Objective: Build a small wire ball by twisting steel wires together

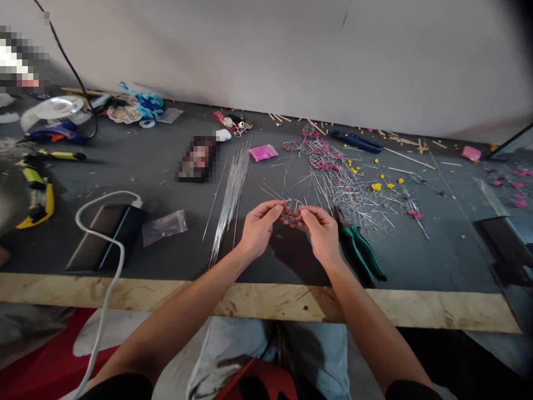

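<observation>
Left hand (259,228) and right hand (320,233) meet above dark table (166,261), fingertips of both pinched shut on small bent wire piece (292,211) held between them, just over table surface. Green-handled pliers (360,253) lie just right of right hand. Bundle of straight wires (233,194) lies left of left hand. Heap of cut wires with pink bits (337,178) behind hands. White cable (104,244) crosses black device far left.

Green-handled pliers (361,251) lie near the workbench's (291,303) front edge. Straight wires (233,189) lie mid-bench. A white cable (109,244) crosses the front-left corner.
</observation>
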Demonstrator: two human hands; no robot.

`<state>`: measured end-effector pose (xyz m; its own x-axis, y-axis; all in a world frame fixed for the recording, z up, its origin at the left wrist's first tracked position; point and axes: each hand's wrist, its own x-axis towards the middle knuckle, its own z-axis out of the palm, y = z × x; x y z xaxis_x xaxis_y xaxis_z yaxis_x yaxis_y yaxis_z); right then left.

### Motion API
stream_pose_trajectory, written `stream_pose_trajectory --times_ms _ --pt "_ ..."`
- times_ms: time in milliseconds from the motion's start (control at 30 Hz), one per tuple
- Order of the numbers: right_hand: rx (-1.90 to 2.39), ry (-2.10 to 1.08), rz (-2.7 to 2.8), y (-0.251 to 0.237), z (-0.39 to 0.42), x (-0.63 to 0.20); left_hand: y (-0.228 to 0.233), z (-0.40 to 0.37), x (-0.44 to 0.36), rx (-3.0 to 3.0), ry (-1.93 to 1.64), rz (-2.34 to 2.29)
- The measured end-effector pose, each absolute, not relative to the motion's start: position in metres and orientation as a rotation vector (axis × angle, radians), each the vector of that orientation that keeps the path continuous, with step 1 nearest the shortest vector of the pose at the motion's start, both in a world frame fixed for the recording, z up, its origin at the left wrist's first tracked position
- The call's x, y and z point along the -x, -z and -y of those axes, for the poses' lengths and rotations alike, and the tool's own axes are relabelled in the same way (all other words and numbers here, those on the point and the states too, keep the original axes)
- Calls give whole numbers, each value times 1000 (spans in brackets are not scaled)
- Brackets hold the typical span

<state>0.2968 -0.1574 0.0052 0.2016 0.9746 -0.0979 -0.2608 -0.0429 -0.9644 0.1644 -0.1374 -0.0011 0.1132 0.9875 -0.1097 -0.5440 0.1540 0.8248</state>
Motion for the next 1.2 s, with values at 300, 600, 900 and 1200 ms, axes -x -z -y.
stream_pose_trajectory --times_ms 300,600,900,1200 --pt "1030 -1390 670 -3 154 -297 0 137 -164 -676 -1265 -746" --pt "1015 -1452 623 -5 152 -297 2 137 -165 -663 -1279 -783" --pt "991 -1485 603 -1 151 -299 0 136 -165 -606 -1262 -798" --pt "1011 -1484 605 -5 151 -299 -1 137 -164 -601 -1248 -760"
